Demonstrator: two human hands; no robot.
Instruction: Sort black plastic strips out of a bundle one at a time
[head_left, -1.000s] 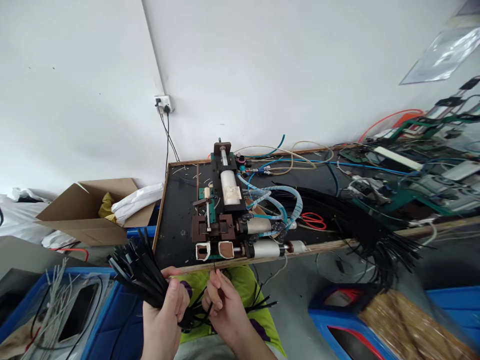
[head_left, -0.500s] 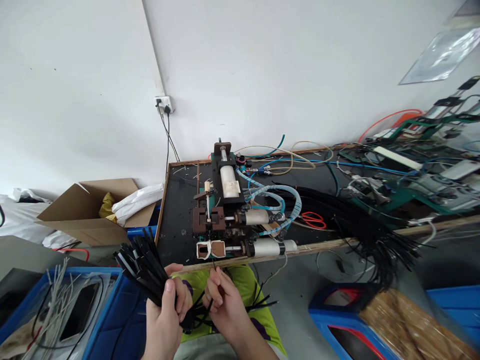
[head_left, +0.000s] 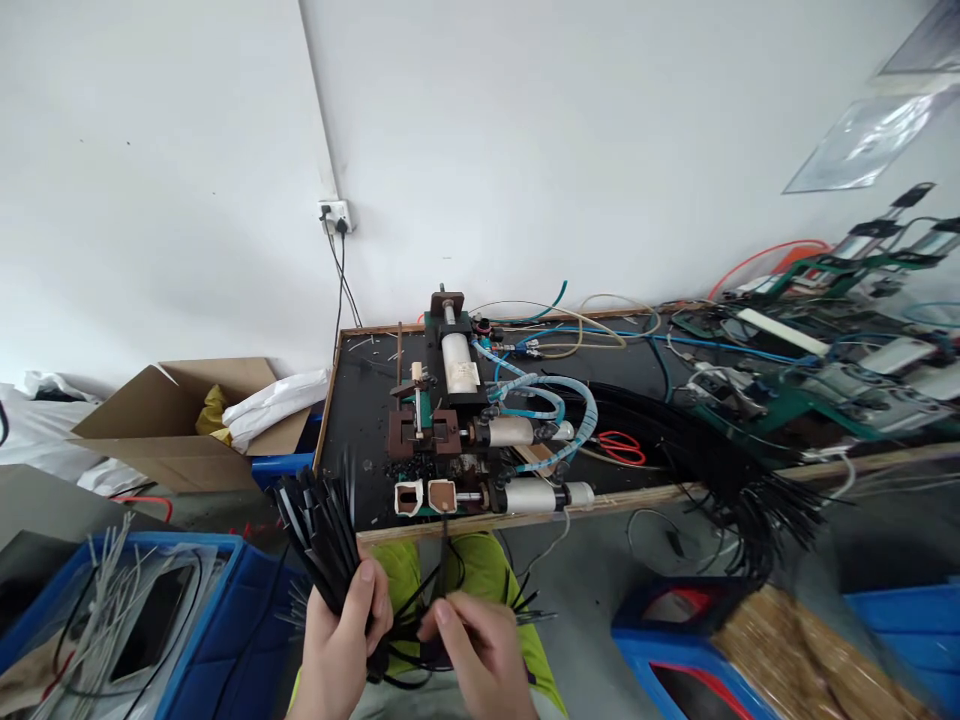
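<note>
My left hand (head_left: pixel 349 620) is wrapped around a thick bundle of black cables (head_left: pixel 319 530), whose cut ends fan up and to the left. Lower right of it, my right hand (head_left: pixel 476 645) pinches a black cable (head_left: pixel 444 565), blurred by motion, that runs up toward the machine. Just beyond my hands, at the bench edge, the pneumatic machine (head_left: pixel 459 365) has two white-edged jaws (head_left: pixel 426 497) standing slightly apart. More black cables lie across my lap, partly hidden by my hands.
Black scraps and blue air hoses (head_left: pixel 589 410) surround the machine on the dark bench (head_left: pixel 360 400). Red-handled scissors (head_left: pixel 622 447) and a long black cable bundle (head_left: pixel 697 450) lie to the right. Blue bins (head_left: pixel 225 600) flank me; a cardboard box (head_left: pixel 142 450) stands left.
My right hand has drawn down from the machine toward my lap. The white-edged jaws, together before, are now apart. The bundle in my left hand has shifted slightly right.
</note>
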